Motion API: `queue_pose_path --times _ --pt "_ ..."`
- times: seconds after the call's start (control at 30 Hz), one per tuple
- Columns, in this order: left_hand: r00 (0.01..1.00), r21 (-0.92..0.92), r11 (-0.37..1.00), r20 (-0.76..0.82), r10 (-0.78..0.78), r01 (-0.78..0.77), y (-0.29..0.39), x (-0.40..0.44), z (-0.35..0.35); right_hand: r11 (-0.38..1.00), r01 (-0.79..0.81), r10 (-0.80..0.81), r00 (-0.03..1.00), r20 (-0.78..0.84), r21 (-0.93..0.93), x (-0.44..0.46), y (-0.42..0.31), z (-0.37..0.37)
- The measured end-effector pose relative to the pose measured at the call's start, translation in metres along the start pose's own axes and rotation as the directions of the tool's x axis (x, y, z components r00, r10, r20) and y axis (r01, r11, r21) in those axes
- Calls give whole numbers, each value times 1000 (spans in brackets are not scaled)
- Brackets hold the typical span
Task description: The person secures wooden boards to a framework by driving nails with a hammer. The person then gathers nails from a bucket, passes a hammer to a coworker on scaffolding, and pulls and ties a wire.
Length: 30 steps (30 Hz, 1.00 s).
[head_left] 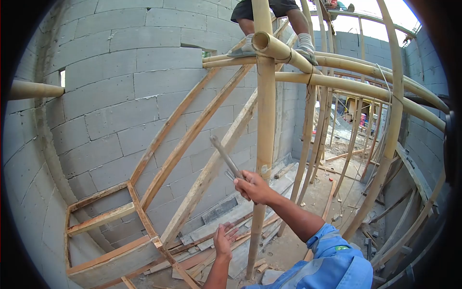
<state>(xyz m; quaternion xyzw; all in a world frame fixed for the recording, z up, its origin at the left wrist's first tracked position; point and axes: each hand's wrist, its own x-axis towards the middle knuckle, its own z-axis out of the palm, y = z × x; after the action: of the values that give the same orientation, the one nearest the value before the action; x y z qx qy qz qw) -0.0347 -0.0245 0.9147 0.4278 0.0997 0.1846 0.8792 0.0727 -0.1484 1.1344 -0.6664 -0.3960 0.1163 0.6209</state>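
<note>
My right hand (251,187) is closed around a grey rod-like tool (225,156), which slants up and left in front of the wooden boards. Its far end is slightly thicker, and some thin pieces stick out beside my fingers; I cannot make out their kind. The upright bamboo pole (265,125) stands directly behind this hand. Lower down, my left hand (224,240) is open with its palm up and nothing in it. Beneath it lie loose planks (236,224) along the wall. A blue sleeve (313,265) covers my right upper arm.
A person's feet (248,45) rest on bamboo crosspieces (332,83) lashed to the upright poles overhead. Slanting boards (192,130) lean against the grey block wall (110,96). A wooden frame (101,219) stands at lower left. Debris litters the floor (293,231).
</note>
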Motion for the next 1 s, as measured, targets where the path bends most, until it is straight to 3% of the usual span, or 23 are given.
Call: queue_pose_path --times 0.27,0.37,0.47,0.53,0.63,0.73,1.0 --pt "992 97 988 -25 121 -118 9 23 -29 992 122 -119 988 -97 28 55 -74 -39" --pt "959 290 923 -50 278 -253 28 34 -33 992 128 -128 984 -127 -14 68 -94 -55" --pt "805 585 661 -22 592 -470 51 52 -40 989 134 -142 978 -150 -61 79 -108 -67" --pt "701 815 397 15 713 -421 70 60 -43 986 137 -151 974 -168 -91 86 -117 -70" --pt "524 933 26 178 833 -359 82 84 -52 983 145 -165 968 -191 -114 98 -128 -72" --pt "576 972 -96 205 791 -215 86 95 -49 983 149 -169 961 -217 -108 115 -130 -73" --pt "598 966 -133 244 764 -223 100 134 -57 976 187 -208 947 -243 -110 158 -141 -73"
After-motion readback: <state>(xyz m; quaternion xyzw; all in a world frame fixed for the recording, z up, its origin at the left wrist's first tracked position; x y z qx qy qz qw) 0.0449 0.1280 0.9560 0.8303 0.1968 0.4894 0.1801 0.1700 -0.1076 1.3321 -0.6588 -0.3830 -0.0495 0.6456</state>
